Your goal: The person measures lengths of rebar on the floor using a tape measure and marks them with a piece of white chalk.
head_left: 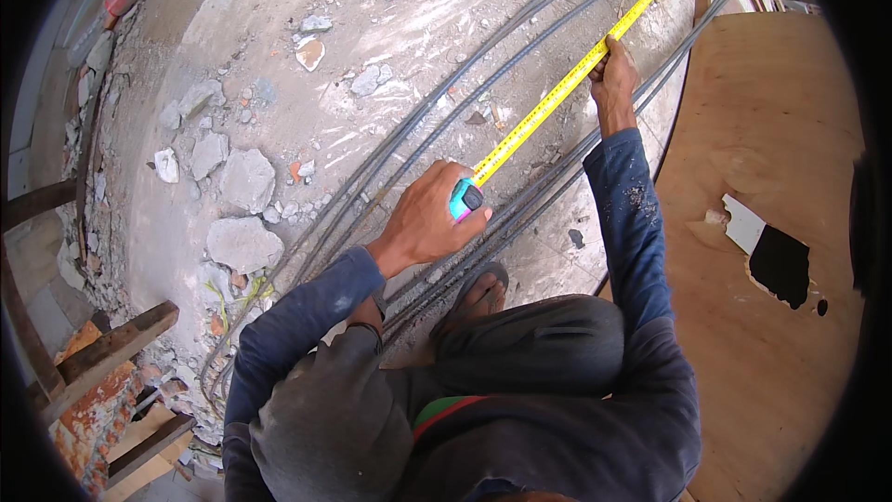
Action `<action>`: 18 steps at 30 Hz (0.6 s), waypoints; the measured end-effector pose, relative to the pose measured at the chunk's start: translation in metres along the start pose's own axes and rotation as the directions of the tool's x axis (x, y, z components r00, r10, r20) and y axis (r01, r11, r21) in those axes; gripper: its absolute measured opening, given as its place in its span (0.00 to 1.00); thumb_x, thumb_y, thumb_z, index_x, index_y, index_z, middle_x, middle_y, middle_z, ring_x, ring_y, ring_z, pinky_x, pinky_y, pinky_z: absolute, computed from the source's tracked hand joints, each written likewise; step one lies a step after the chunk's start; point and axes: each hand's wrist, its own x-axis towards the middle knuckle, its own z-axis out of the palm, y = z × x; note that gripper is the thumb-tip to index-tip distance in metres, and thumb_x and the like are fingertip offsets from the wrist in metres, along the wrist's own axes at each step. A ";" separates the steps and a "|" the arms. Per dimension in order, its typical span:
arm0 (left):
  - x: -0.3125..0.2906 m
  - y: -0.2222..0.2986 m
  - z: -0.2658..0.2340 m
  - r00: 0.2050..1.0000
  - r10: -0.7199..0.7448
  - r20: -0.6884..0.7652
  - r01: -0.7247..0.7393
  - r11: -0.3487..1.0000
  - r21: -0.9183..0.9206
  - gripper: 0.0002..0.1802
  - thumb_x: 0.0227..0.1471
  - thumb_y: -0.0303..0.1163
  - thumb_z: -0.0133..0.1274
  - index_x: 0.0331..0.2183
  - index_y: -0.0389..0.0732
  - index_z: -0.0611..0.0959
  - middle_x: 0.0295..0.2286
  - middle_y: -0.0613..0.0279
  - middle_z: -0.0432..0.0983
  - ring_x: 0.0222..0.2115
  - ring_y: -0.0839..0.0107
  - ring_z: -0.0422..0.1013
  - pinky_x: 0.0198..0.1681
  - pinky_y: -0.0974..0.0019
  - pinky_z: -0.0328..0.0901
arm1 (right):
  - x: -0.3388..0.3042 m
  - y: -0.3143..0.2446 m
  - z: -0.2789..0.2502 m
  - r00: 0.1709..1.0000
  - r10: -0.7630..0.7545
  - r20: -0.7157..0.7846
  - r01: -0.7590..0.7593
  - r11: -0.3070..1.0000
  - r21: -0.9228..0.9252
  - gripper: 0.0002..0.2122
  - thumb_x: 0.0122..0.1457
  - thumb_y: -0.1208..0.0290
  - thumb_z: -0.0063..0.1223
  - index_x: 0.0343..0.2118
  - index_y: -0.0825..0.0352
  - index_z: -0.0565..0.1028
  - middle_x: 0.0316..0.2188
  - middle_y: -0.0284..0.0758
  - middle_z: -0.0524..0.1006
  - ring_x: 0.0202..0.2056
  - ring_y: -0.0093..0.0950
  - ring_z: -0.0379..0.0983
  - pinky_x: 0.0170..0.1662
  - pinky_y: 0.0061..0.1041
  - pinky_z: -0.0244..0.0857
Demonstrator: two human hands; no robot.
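Note:
My left hand (429, 216) is closed round a tape measure case (464, 198), turquoise with a dark part and a bit of pink. From the case a yellow tape blade (557, 95) runs out to the upper right, past the top of the view. Farther along, my right hand (614, 79) pinches the blade's edge between thumb and fingers. Beneath the blade lie long dark steel rods (446, 118), running the same slanting way across the dusty concrete floor (372, 0). More rods (548, 184) pass below my right wrist and between my hands and feet.
Broken concrete chunks (243, 244) and rubble lie at the left. A brown plywood sheet (743, 130) with a ragged hole covers the right side. Wooden beams (121, 353) jut in at the lower left. My sandalled foot (483, 296) is beside the rods.

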 end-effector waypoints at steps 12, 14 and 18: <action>-0.013 0.011 -0.003 0.999 0.000 0.041 0.001 1.000 -0.020 0.17 0.46 0.37 0.60 0.36 0.37 0.77 0.30 0.50 0.73 0.31 0.52 0.72 0.36 0.55 0.66 | -0.014 0.002 -0.002 0.992 -0.068 -0.109 0.067 0.998 -0.016 0.12 0.58 0.65 0.56 0.23 0.67 0.73 0.14 0.30 0.68 0.12 0.21 0.60 0.15 0.24 0.51; -0.014 0.010 -0.002 0.999 0.030 0.016 -0.029 0.999 -0.045 0.17 0.45 0.37 0.60 0.35 0.37 0.78 0.29 0.50 0.72 0.30 0.52 0.72 0.36 0.56 0.65 | -0.017 0.001 -0.002 0.991 -0.051 -0.122 0.050 0.999 -0.009 0.12 0.58 0.66 0.56 0.22 0.68 0.74 0.16 0.31 0.70 0.15 0.22 0.63 0.18 0.25 0.54; -0.018 0.007 -0.001 0.999 0.028 0.030 -0.028 1.000 -0.008 0.16 0.45 0.36 0.60 0.35 0.38 0.78 0.29 0.50 0.72 0.30 0.51 0.71 0.35 0.56 0.65 | -0.017 0.005 -0.003 0.992 -0.040 -0.117 0.039 0.999 -0.006 0.12 0.58 0.67 0.56 0.21 0.68 0.74 0.14 0.30 0.68 0.13 0.21 0.61 0.17 0.24 0.53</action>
